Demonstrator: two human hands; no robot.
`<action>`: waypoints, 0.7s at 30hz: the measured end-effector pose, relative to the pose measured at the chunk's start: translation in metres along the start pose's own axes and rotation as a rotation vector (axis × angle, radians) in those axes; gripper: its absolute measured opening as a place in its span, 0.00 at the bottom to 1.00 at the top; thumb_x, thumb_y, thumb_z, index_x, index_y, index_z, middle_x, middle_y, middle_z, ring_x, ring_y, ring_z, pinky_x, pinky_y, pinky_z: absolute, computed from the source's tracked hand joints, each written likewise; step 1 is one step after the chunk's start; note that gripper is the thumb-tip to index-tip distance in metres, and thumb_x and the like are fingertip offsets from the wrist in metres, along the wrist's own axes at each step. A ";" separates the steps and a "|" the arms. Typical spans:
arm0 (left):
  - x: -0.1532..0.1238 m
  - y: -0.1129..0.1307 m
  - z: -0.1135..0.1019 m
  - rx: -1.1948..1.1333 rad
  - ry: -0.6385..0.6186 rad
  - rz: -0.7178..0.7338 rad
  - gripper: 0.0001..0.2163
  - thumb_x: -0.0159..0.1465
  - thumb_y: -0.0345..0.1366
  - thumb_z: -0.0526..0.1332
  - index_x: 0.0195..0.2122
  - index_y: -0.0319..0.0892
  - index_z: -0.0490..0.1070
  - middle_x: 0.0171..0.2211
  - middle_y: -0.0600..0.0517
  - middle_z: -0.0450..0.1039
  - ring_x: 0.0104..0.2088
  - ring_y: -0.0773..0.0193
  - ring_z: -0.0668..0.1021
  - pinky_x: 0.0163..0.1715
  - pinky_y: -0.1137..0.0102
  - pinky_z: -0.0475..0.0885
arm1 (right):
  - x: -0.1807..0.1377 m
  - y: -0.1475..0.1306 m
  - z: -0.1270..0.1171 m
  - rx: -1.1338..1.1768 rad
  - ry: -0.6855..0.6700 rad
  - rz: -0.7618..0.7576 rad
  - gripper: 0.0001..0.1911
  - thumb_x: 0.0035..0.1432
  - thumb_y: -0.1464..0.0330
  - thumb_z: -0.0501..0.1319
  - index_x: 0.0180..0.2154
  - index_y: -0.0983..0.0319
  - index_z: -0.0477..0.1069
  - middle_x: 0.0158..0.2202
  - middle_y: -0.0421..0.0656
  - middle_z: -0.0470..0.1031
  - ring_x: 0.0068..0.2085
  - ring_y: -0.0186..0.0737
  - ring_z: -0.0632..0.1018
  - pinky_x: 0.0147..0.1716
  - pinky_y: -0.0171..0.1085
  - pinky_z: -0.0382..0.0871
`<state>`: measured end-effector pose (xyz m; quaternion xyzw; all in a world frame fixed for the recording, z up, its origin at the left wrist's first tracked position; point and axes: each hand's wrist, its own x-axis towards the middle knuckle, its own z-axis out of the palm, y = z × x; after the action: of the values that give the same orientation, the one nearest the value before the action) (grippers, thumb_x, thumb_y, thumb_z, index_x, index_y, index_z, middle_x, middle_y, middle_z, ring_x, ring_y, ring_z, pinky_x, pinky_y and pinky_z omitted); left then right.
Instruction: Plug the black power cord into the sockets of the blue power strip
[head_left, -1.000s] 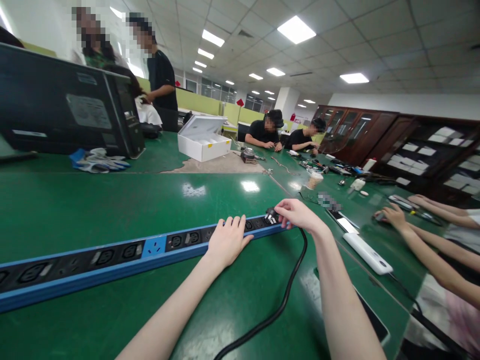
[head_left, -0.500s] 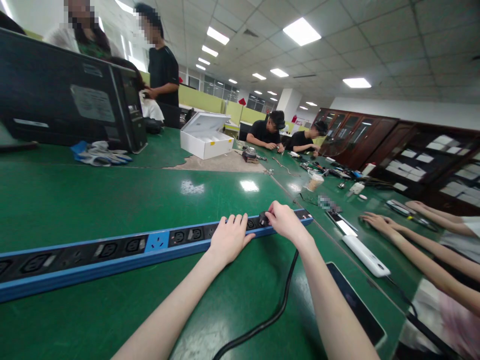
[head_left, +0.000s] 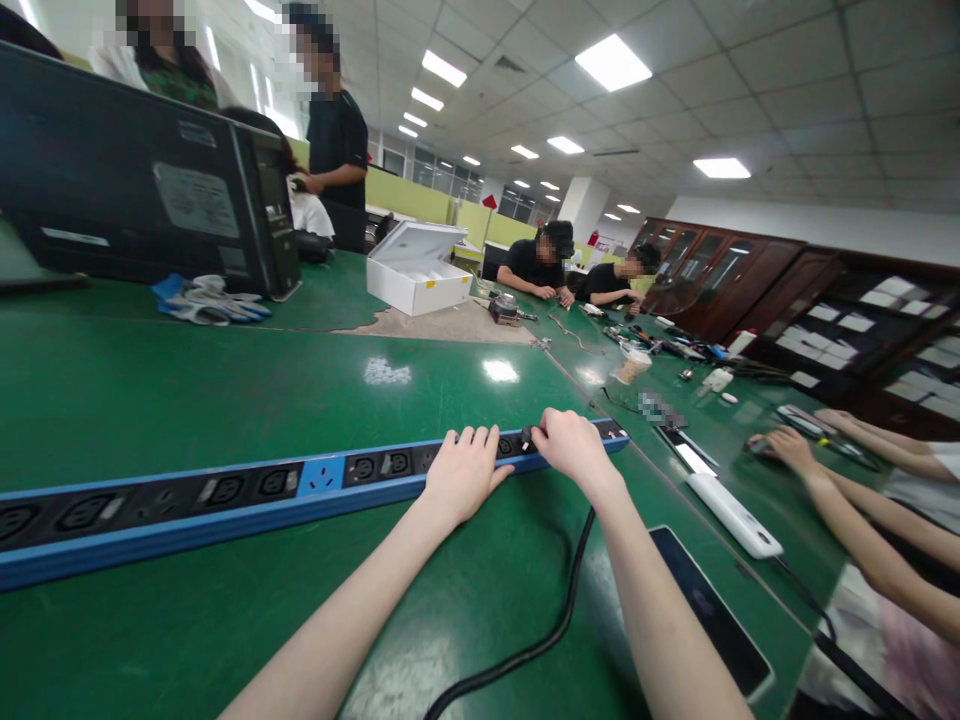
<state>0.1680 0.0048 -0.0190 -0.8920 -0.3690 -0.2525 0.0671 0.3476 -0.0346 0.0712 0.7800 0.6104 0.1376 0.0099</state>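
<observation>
A long blue power strip with black sockets lies across the green table. My left hand rests flat on the strip, fingers stretched over its top. Just to its right, my right hand is closed around a black plug pressed against a socket near the strip's right end. The plug's black cable runs from under my right wrist toward the table's near edge.
A dark phone and a white power bank lie at the right. Another person's forearms reach in from the right. At the back stand a black computer case, gloves, a white box and people.
My right hand with the plug has shifted left along the strip, closer to my left hand, and sits lower on the socket. My left hand stays put.
</observation>
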 end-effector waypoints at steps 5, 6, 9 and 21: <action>0.000 0.000 -0.001 -0.003 0.010 0.004 0.29 0.71 0.54 0.49 0.66 0.39 0.62 0.54 0.37 0.73 0.53 0.47 0.72 0.54 0.54 0.63 | 0.002 0.004 -0.005 0.063 -0.089 -0.030 0.20 0.67 0.52 0.53 0.40 0.60 0.74 0.39 0.51 0.80 0.41 0.47 0.80 0.41 0.39 0.67; 0.000 0.000 -0.001 -0.004 0.009 0.002 0.29 0.71 0.54 0.49 0.65 0.39 0.62 0.54 0.37 0.73 0.53 0.47 0.72 0.54 0.54 0.63 | 0.002 0.003 -0.006 0.060 -0.099 -0.032 0.20 0.67 0.52 0.53 0.39 0.60 0.75 0.39 0.50 0.80 0.41 0.47 0.80 0.41 0.39 0.67; 0.000 0.000 -0.001 -0.008 0.000 -0.006 0.29 0.71 0.54 0.50 0.65 0.39 0.62 0.54 0.37 0.73 0.53 0.47 0.73 0.54 0.54 0.63 | 0.004 0.000 -0.008 0.046 -0.148 -0.051 0.21 0.66 0.52 0.53 0.37 0.60 0.76 0.38 0.50 0.81 0.42 0.48 0.80 0.41 0.38 0.67; 0.000 -0.001 -0.001 -0.019 0.007 -0.014 0.30 0.70 0.55 0.50 0.64 0.38 0.63 0.54 0.37 0.73 0.53 0.47 0.73 0.53 0.55 0.64 | 0.006 -0.001 -0.003 0.043 -0.221 -0.095 0.23 0.66 0.52 0.51 0.38 0.61 0.77 0.39 0.52 0.81 0.41 0.49 0.81 0.37 0.38 0.68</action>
<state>0.1668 0.0050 -0.0186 -0.8890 -0.3728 -0.2593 0.0582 0.3478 -0.0287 0.0754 0.7606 0.6447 0.0370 0.0669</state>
